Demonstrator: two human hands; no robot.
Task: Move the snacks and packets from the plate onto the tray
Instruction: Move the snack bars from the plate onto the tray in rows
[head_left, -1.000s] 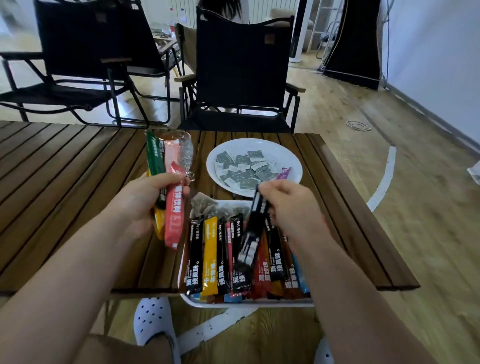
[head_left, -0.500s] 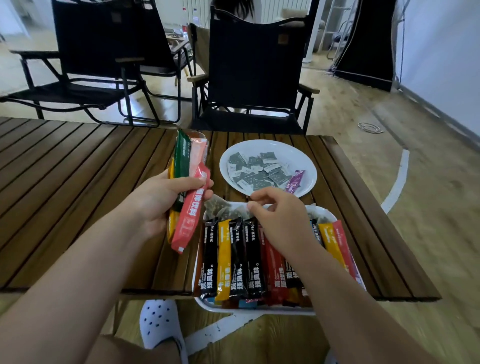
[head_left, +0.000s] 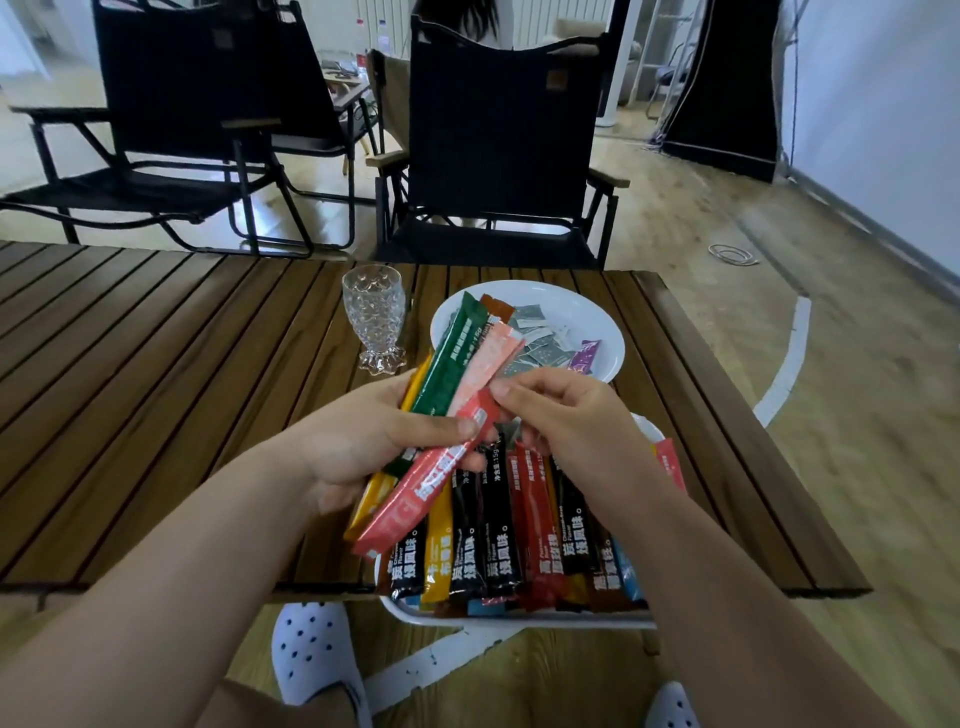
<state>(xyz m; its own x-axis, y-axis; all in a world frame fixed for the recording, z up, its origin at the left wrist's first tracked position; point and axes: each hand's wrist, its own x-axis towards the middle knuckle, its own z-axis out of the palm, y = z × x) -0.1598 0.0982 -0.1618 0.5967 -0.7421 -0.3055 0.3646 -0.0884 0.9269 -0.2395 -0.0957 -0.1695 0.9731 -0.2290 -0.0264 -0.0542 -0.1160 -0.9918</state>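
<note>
Frame centre: left hand (head_left: 363, 447) fingers clamp a fanned bundle of coloured stick packets (head_left: 449, 364); right hand (head_left: 569, 423) fingers pinch its red stick packet (head_left: 415, 504). White plastic tray (head_left: 519, 618) below holds stick packets.

Black stick packets (head_left: 464, 551) lying in the tray (head_left: 519, 618) at the surface's near edge are showing white characters "炭烧风味" — one is also carrying "净含量:15g" near its top. The red packet (head_left: 415, 499) in the left hand (head_left: 363, 447) is bearing white characters, too blurred to read.
</note>
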